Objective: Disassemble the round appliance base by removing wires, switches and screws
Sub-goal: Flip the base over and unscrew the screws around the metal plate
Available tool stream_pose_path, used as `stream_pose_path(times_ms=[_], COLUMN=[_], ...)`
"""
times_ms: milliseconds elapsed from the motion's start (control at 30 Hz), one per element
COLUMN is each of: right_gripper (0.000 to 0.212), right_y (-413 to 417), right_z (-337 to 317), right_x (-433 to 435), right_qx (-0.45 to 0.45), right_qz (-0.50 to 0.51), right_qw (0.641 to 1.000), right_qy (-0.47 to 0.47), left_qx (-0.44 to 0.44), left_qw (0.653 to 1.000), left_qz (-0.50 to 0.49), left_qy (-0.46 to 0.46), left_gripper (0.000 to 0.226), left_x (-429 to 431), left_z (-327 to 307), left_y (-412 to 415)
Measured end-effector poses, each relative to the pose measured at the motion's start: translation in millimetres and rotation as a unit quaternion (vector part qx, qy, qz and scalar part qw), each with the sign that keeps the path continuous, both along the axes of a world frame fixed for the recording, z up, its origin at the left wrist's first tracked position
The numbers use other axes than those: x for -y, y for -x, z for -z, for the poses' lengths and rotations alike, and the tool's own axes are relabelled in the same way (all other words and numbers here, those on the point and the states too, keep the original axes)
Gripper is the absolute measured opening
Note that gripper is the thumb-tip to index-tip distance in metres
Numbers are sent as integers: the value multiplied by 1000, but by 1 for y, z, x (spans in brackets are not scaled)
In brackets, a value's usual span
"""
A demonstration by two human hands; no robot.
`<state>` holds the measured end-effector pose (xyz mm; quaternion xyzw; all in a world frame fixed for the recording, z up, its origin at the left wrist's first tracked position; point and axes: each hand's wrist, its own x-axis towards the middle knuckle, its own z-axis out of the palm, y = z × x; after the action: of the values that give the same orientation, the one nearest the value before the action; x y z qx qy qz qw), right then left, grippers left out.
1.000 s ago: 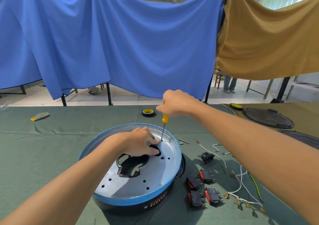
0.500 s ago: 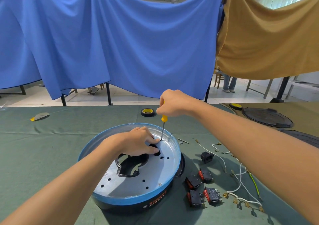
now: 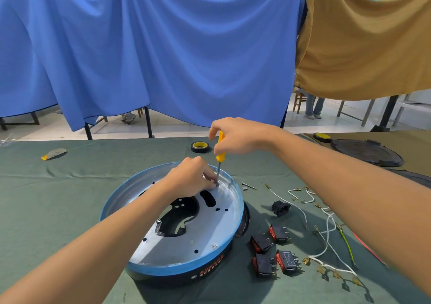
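Note:
The round appliance base (image 3: 210, 231) lies in front of me on the green table, a silver plate with a blue rim and a black underside. My right hand (image 3: 235, 138) grips a yellow-handled screwdriver (image 3: 219, 148) held upright, its tip on a screw near the base's far rim. My left hand (image 3: 191, 178) rests on the plate beside the tip, fingertips pinching a small metal piece there. Several black and red switches (image 3: 272, 250) and loose white wires (image 3: 326, 233) lie to the right of the base.
A black power socket (image 3: 281, 208) sits right of the base. A roll of black tape (image 3: 200, 146) lies behind it. Dark round lids (image 3: 366, 152) rest at the far right. A small yellow-tipped scraper (image 3: 53, 153) lies far left. Blue and tan cloths hang behind the table.
My left hand slid off the oval slot toward the screwdriver tip at the far rim. More of the yellow handle shows below my right hand.

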<state>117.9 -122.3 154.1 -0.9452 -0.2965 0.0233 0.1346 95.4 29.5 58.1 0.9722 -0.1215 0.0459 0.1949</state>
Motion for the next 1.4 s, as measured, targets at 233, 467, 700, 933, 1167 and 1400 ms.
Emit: stream_pose_path(times_ms=[233,467,700,933,1167,1400], right_gripper=[31,21,32,25,27,26], right_y=[-2,-4,-8,-12,-13,-11], right_z=[2,1,3,8,14,18], right_x=[13,32,45,49,47,46], right_qx=[-16,-39,-93,-66,-56,-59], right_qz=[-16,-3,33,57,58,59], right_qw=[999,981,925,907,906,913], right_qy=[-49,-191,-367,-413,-415,-400], left_qx=[3,32,17,26,35,54], left_qw=[999,997,997,996,992,986], left_qz=[-20,-62,-75,-86,-103,-110], left_qy=[44,-20,-6,-24,-71,-110], left_gripper=[15,10,2,10,25,32], left_x=[7,13,16,19,26,28], left_z=[3,4,6,7,9,9], left_y=[-2,-2,-4,-6,-10,-13])
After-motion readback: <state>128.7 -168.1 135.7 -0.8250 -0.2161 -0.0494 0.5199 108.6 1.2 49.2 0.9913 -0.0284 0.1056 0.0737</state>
